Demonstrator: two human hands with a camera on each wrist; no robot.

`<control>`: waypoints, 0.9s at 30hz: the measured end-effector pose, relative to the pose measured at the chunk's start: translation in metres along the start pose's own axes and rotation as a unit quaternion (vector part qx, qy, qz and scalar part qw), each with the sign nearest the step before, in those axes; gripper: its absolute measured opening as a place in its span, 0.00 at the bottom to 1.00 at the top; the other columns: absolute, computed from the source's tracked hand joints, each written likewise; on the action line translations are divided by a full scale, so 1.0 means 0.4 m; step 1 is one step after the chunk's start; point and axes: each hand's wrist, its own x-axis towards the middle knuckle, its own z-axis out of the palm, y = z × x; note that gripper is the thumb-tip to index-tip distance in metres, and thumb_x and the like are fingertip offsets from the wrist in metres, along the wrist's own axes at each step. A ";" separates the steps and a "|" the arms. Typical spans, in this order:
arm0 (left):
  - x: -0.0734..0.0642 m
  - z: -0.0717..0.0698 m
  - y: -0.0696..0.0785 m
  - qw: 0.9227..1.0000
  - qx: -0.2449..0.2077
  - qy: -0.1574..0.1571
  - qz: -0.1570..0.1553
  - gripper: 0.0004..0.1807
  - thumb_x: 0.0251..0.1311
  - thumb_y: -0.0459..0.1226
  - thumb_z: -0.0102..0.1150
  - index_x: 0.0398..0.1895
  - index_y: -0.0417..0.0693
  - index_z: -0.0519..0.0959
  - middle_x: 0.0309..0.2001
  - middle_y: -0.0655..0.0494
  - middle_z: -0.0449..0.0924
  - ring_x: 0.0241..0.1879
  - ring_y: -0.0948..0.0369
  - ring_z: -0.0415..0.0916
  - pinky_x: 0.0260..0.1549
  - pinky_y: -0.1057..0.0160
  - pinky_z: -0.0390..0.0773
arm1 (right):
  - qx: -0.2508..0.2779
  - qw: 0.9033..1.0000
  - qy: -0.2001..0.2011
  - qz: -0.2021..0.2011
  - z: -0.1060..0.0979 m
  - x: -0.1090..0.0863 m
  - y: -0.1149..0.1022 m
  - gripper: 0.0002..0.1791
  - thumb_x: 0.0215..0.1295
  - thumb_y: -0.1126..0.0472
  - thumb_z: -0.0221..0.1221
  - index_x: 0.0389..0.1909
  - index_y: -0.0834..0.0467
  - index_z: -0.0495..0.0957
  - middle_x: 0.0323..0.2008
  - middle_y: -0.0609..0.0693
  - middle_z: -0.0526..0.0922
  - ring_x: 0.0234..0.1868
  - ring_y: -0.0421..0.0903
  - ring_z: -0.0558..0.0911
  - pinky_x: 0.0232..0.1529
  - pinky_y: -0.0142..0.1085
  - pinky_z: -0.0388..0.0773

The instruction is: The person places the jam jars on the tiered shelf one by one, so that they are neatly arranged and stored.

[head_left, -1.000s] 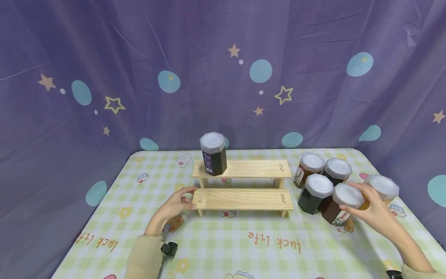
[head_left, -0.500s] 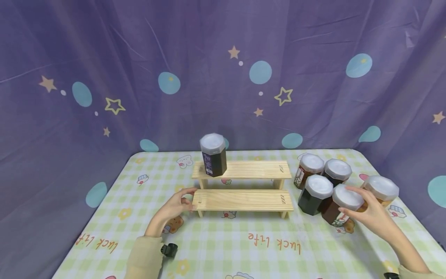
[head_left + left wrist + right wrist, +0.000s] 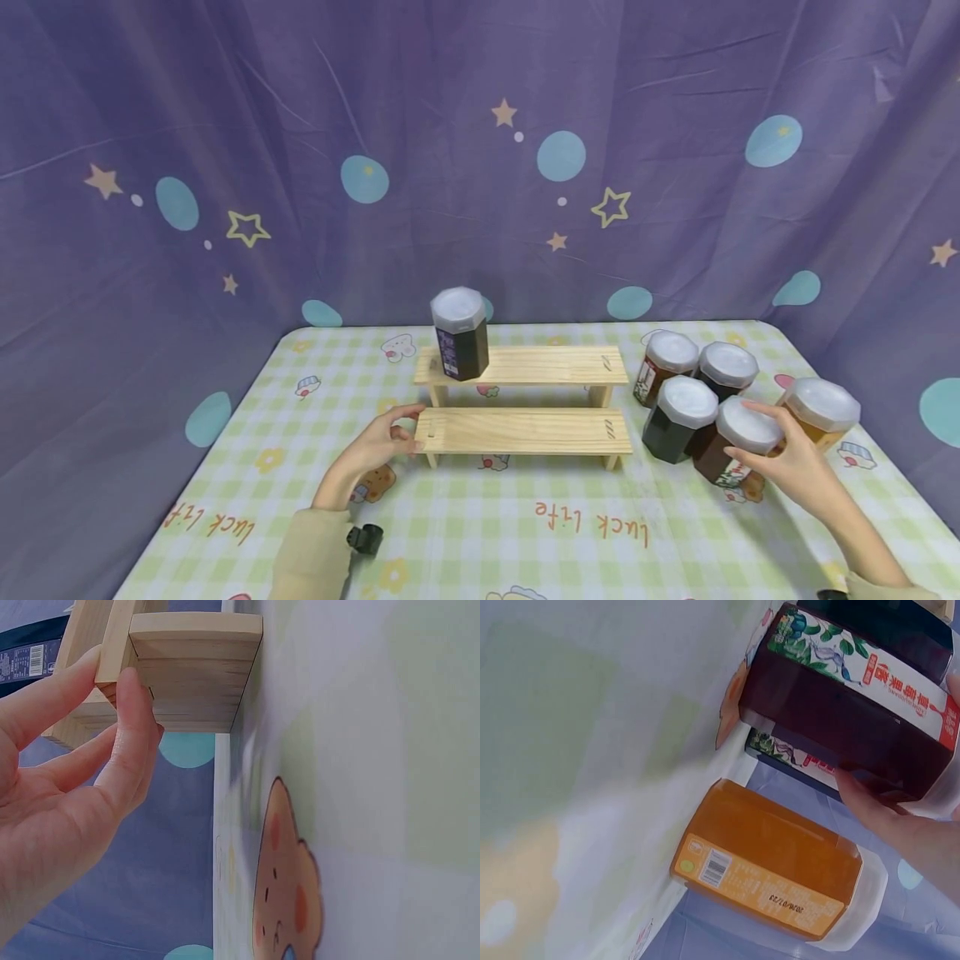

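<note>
At the left end of the wooden two-step rack [image 3: 517,429], my left hand [image 3: 375,437] pinches the lower board. In the left wrist view, the fingers [image 3: 135,712] of that hand lie on either side of the board's end [image 3: 116,649]. My right hand [image 3: 798,458] grips a dark red jar [image 3: 712,458] by its frosted lid, thumb at the front and fingers behind. The jar stands upright; its strawberry-and-leaf label [image 3: 870,671] shows in the right wrist view. On the rack's upper board stands a dark jar [image 3: 461,337] with a purple label.
Close to the gripped jar stand a dark green-black jar [image 3: 675,429], a brown-red jar [image 3: 663,367] and another dark jar [image 3: 726,371]. An amber jar [image 3: 821,408] is just right of the right hand. A checked cloth [image 3: 525,533] covers the table; a purple curtain [image 3: 450,242] hangs behind.
My right hand has shifted slightly left and settled lower around the dark red jar's lid. The left hand stays on the rack, and the jars have not moved.
</note>
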 end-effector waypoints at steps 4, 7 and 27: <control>0.001 0.001 -0.004 1.000 0.000 0.001 0.000 0.34 0.51 0.27 0.57 0.61 0.29 0.56 0.55 0.32 0.61 0.31 0.56 0.75 0.32 0.51 0.75 | -0.007 1.000 0.009 0.001 0.005 0.002 -0.003 0.36 0.41 0.65 0.69 0.54 0.66 0.65 0.45 0.44 0.66 0.38 0.21 0.62 0.31 0.15 0.60; 0.001 0.002 -0.006 1.000 -0.002 0.001 0.001 0.34 0.51 0.27 0.57 0.61 0.29 0.56 0.55 0.32 0.60 0.31 0.57 0.75 0.32 0.52 0.75 | -0.009 1.000 0.014 0.002 0.007 0.001 -0.006 0.35 0.41 0.65 0.69 0.54 0.67 0.66 0.44 0.50 0.66 0.39 0.20 0.61 0.32 0.15 0.60; -0.005 -0.002 0.002 1.000 0.001 -0.007 0.003 0.34 0.52 0.28 0.57 0.62 0.30 0.55 0.47 0.33 0.69 0.31 0.51 0.75 0.31 0.52 0.74 | -0.018 0.998 0.053 0.042 0.018 0.000 -0.021 0.34 0.39 0.63 0.70 0.52 0.64 0.69 0.43 0.54 0.69 0.34 0.20 0.63 0.28 0.16 0.63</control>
